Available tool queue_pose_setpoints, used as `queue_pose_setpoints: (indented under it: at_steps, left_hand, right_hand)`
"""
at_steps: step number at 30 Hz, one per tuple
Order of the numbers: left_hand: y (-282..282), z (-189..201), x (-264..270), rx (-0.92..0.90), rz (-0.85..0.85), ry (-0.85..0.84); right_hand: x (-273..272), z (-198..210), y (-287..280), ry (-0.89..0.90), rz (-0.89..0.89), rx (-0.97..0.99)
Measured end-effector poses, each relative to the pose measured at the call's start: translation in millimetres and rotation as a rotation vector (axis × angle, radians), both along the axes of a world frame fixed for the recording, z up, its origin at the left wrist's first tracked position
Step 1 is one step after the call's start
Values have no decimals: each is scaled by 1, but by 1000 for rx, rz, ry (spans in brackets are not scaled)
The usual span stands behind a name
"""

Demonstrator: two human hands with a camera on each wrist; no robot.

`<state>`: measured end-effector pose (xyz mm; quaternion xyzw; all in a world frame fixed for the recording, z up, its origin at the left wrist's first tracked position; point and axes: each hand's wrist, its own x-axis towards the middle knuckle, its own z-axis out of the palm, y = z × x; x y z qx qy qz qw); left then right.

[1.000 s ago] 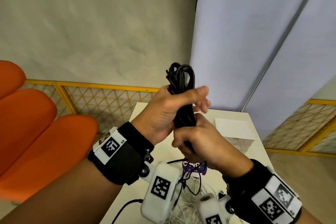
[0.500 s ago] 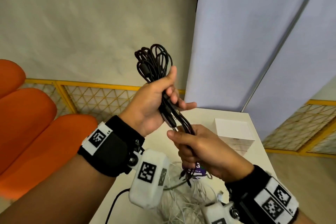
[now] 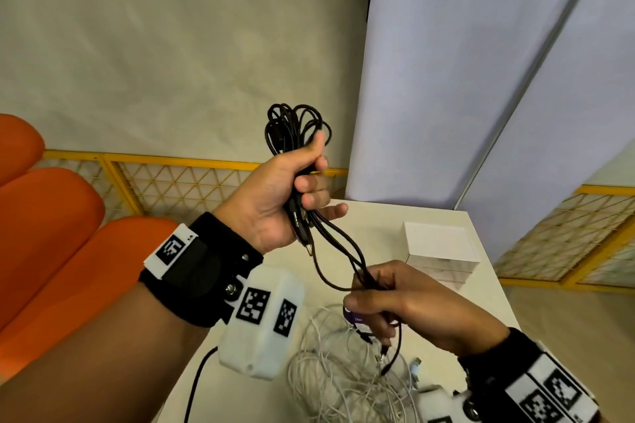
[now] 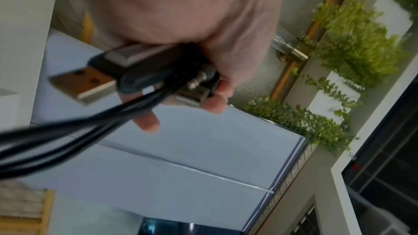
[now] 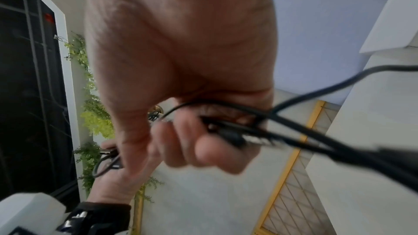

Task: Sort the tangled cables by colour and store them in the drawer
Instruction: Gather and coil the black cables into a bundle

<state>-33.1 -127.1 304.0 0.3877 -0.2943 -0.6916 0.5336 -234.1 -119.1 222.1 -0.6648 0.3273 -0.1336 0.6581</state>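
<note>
My left hand (image 3: 302,189) grips a looped bundle of black cables (image 3: 292,130) held up in the air, with the loops sticking out above the fist. The left wrist view shows the black cables (image 4: 74,131) and a USB plug (image 4: 83,85) under the left hand (image 4: 203,71). Loose black strands (image 3: 340,244) run down to my right hand (image 3: 378,299), which pinches them lower and to the right. In the right wrist view the right hand (image 5: 203,140) closes round the black strands (image 5: 282,131). A tangle of white cables (image 3: 343,371) lies on the white table (image 3: 488,302) below.
A white box of small drawers (image 3: 439,251) stands at the back right of the table. Orange seat cushions (image 3: 51,233) lie to the left. A yellow mesh fence (image 3: 171,182) runs behind, with pale blue panels (image 3: 464,79) beyond the table.
My hands have drawn apart: the right hand slid down and to the right along the black strands, while the left hand stays raised with the looped bundle.
</note>
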Motion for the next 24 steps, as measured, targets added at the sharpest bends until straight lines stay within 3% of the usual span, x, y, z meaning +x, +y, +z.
queue_pose_setpoints:
  at_steps: [5, 11, 19, 24]
  left_hand:
    - [4, -10, -21, -29, -27, -121]
    - [6, -5, -9, -48, -96, -174]
    - [15, -3, 3, -78, -204, -325]
    - [23, 3, 11, -152, -274, -607]
  right_hand:
    - [16, 20, -1, -142, 96, -6]
    - [21, 25, -4, -112, 1, -24]
    - [0, 37, -8, 144, 98, -268]
    - [-23, 50, -17, 231, 157, -310]
